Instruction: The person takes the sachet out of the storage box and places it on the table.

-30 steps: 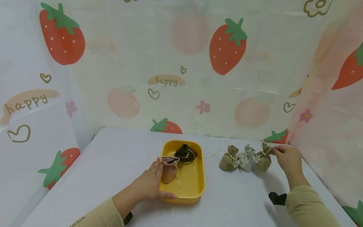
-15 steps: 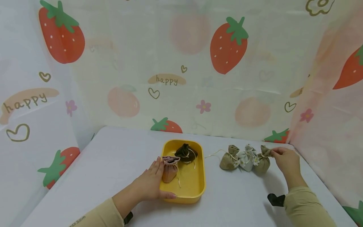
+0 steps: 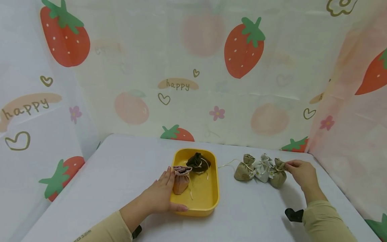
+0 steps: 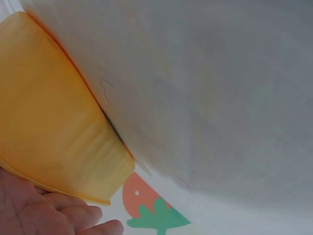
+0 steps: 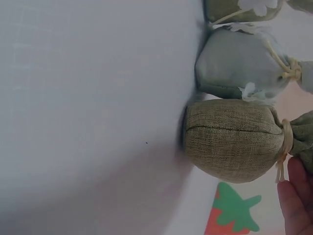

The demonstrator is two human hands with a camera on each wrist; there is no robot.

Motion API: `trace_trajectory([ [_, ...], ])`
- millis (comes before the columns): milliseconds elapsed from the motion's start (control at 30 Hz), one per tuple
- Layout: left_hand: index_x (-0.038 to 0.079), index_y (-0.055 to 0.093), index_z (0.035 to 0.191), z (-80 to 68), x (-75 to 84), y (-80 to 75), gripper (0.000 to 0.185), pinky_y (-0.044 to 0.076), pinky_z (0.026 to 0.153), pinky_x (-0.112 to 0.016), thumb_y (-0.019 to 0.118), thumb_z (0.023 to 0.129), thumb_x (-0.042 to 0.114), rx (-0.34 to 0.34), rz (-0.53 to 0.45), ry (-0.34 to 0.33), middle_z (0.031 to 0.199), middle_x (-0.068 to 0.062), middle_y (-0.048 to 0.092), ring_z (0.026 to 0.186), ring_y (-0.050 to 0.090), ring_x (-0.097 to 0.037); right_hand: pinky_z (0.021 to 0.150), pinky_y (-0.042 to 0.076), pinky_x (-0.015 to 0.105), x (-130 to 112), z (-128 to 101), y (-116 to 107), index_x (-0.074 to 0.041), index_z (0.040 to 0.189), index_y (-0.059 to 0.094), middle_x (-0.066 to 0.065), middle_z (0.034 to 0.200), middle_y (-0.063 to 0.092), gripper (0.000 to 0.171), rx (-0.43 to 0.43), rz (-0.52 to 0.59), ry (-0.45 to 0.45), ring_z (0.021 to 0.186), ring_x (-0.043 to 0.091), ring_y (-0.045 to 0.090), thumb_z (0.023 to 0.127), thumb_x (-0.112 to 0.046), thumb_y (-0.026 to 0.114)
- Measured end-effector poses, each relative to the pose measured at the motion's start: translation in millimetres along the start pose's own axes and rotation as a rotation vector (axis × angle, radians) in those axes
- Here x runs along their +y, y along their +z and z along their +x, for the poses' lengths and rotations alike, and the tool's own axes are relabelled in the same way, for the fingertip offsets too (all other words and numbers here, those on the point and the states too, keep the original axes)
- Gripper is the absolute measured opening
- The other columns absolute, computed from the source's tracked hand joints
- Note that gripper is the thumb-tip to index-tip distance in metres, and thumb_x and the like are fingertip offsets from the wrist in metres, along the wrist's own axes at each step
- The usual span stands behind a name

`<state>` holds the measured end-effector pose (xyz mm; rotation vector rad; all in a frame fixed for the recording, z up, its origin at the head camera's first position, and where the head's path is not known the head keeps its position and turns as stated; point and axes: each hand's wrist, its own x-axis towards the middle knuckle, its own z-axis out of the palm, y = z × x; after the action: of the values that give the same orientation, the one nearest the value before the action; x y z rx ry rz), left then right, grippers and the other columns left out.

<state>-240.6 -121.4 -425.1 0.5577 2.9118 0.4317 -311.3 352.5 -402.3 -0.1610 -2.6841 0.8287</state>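
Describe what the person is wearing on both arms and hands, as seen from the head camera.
Both hands are bare: the left hand and the right hand show no gloves or rings. Each forearm is covered by a beige long sleeve, the left sleeve with small dark lettering near the frame's edge. A black device sits by the right sleeve cuff, and another black piece at the left wrist.

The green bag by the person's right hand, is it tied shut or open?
Tied shut. A cream string cinches the neck of the green bag, and the right hand pinches its gathered top.
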Motion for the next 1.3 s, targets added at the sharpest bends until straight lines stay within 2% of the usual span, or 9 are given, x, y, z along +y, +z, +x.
trace_trajectory([
  [133, 0.000, 0.007, 0.146, 0.4, -1.1, 0.2, 0.132, 0.023, 0.105, -0.053, 0.046, 0.055, 0.087, 0.000, 0.001, 0.001, 0.152, -0.017, -0.003, 0.139, 0.006, -0.033, 0.061, 0.043, 0.030, 0, 0, 2, -0.001, 0.099, 0.069, 0.014, 0.093, 0.069, 0.027, -0.058, 0.026, 0.015, 0.086, 0.028, 0.058, 0.089, -0.024, 0.058],
  [267, 0.000, 0.007, 0.146, 0.8, -1.5, 0.1, 0.132, 0.023, 0.105, -0.053, 0.046, 0.055, 0.087, 0.000, -0.001, -0.001, 0.152, -0.017, -0.003, 0.139, 0.006, -0.033, 0.066, 0.045, 0.036, -1, -1, 1, -0.001, 0.104, 0.067, 0.019, 0.104, 0.065, 0.033, -0.088, 0.034, 0.027, 0.094, 0.035, 0.056, 0.089, -0.028, 0.057],
  [500, 0.000, 0.007, 0.146, 0.8, -2.2, 0.6, 0.133, 0.023, 0.105, -0.053, 0.045, 0.054, 0.088, -0.001, -0.002, 0.005, 0.152, -0.017, -0.003, 0.139, 0.005, -0.032, 0.074, 0.046, 0.045, -4, -2, -3, -0.003, 0.113, 0.063, 0.022, 0.119, 0.057, 0.047, -0.119, 0.043, 0.065, 0.103, 0.040, 0.052, 0.088, -0.042, 0.056],
  [833, 0.000, 0.007, 0.146, 0.1, -1.3, -1.3, 0.132, 0.023, 0.105, -0.052, 0.046, 0.055, 0.088, -0.007, -0.002, -0.001, 0.152, -0.017, -0.004, 0.139, 0.005, -0.032, 0.081, 0.044, 0.049, -5, 0, -7, -0.001, 0.117, 0.061, 0.022, 0.120, 0.057, 0.050, -0.090, 0.120, 0.050, 0.109, 0.038, 0.050, 0.088, -0.041, 0.057],
  [1133, 0.000, 0.008, 0.146, -0.4, -0.7, -1.8, 0.131, 0.024, 0.105, -0.052, 0.046, 0.055, 0.087, -0.006, 0.002, 0.002, 0.152, -0.017, -0.003, 0.139, 0.005, -0.032, 0.080, 0.043, 0.043, -7, 2, -14, -0.001, 0.117, 0.061, 0.022, 0.120, 0.056, 0.053, -0.018, 0.114, 0.026, 0.108, 0.034, 0.050, 0.089, -0.045, 0.054],
  [1300, 0.000, 0.007, 0.146, -0.8, -0.1, -2.5, 0.131, 0.022, 0.105, -0.052, 0.047, 0.056, 0.087, -0.014, -0.004, -0.008, 0.152, -0.016, -0.005, 0.139, 0.004, -0.032, 0.082, 0.040, 0.042, -10, 5, -19, 0.001, 0.116, 0.061, 0.021, 0.121, 0.055, 0.053, 0.016, 0.160, 0.014, 0.109, 0.033, 0.047, 0.088, -0.044, 0.056],
])
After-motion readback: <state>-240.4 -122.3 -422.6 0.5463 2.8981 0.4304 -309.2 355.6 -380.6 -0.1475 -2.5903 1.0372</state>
